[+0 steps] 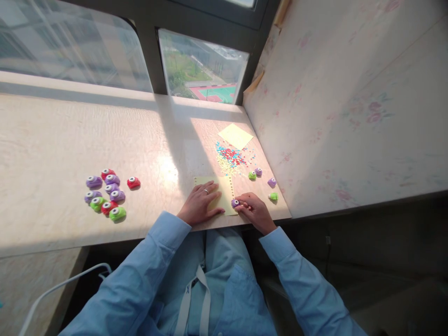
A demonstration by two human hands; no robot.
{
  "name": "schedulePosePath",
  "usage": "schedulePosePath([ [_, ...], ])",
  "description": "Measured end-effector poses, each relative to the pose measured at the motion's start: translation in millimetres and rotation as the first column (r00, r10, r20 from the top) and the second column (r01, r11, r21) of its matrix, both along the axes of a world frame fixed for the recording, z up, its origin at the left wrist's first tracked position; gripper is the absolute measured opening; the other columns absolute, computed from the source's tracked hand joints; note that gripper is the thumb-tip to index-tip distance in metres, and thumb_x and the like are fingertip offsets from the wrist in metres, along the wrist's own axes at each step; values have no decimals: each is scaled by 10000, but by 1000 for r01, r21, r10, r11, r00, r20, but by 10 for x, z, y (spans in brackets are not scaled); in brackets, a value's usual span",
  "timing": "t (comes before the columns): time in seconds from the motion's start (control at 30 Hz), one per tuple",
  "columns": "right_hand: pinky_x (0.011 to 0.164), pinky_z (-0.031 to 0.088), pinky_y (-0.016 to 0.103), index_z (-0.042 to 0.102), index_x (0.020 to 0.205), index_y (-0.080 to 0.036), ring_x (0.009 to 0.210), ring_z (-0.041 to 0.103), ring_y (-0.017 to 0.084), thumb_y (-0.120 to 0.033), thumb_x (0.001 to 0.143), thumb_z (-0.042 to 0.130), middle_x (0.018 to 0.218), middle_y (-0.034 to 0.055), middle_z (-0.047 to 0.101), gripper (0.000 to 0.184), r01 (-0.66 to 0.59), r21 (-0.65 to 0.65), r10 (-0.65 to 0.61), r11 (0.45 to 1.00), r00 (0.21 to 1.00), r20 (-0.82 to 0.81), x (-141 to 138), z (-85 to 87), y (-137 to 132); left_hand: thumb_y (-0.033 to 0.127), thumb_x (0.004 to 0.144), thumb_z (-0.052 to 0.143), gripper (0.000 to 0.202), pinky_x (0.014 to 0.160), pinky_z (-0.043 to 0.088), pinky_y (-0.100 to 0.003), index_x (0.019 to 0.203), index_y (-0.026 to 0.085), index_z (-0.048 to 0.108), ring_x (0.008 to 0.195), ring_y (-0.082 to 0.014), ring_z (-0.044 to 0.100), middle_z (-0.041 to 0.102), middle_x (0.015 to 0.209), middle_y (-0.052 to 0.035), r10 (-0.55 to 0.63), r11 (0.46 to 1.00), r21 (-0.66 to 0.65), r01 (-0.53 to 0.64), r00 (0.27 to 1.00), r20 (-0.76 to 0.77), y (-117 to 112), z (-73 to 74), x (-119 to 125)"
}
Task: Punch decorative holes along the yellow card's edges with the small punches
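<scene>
1. The left hand (201, 203) lies palm down with fingers extended, gripping nothing, a ring (206, 191) on one finger; beneath it a pale yellow sheet (227, 192) rests on the wooden table (52, 154), pressed flat.
2. The right hand (255, 210) is closed in a pinch, thumb and fingertips on a small purple punch (234, 204); this punch sits just left of those fingertips, at the sheet's lower right edge; small holes run up that edge, away from the hand.
3. Beyond both hands, past the sheet's far edge, a loose heap of paper bits (229, 156) lies straight on the table, red, blue and yellow; just behind it rests a second yellow sheet (236, 135).
4. Ahead of the right hand and off to its right stand four more punches: a green one (252, 175) touching or just beside a purple one, then another purple and another green, nearer the wall (336, 107).
5. Well left of the left hand, ten punches (112, 179) stand on the table; nine are bunched together, while a red one (133, 183) sits apart, nearer the hand.
</scene>
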State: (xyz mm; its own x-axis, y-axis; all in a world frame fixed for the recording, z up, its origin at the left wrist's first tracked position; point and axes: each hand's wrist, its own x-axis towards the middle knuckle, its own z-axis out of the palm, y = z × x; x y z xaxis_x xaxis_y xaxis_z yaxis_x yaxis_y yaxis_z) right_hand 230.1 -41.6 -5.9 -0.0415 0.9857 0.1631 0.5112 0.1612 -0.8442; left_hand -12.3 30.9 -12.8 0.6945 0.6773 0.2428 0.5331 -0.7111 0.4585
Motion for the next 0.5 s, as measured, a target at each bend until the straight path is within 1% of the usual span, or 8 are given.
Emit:
schedulePosePath([
  [0.1,652,523,284,740,1016,-228,747,607,156,-312,815,738,971,40,683,218,82,3,-82,997,996,-19,-28,-12,-23,569,851,686,538,1113,410,-511,1222,179,689,1404,-345,469,592,1431,-166,4,1000,-5,-4,1000,5,2,-3,-3],
  [0.2,643,518,289,739,971,-218,697,585,147,-310,809,735,950,38,690,186,150,-19,-150,988,989,-5,-76,-18,-12,592,847,682,558,1109,410,-505,1220,177,689,1385,-343,487,589,1432,-168,13,1000,-3,-13,1000,-2,3,-11,-3],
  [0.37,616,504,284,739,941,-221,659,559,138,-297,810,727,924,30,681,152,175,-28,-175,984,985,8,-152,26,-17,597,842,685,551,1108,406,-507,1211,188,691,1379,-340,490,591,1429,-164,29,1000,-8,-29,1000,3,-5,-11,-3],
  [0.5,632,511,284,739,939,-227,715,590,153,-298,818,729,946,36,687,141,176,-16,-176,984,984,13,-167,71,-67,577,846,689,536,1113,400,-510,1211,185,690,1391,-344,477,596,1422,-166,23,1000,-14,-22,1000,19,-14,5,-4],
])
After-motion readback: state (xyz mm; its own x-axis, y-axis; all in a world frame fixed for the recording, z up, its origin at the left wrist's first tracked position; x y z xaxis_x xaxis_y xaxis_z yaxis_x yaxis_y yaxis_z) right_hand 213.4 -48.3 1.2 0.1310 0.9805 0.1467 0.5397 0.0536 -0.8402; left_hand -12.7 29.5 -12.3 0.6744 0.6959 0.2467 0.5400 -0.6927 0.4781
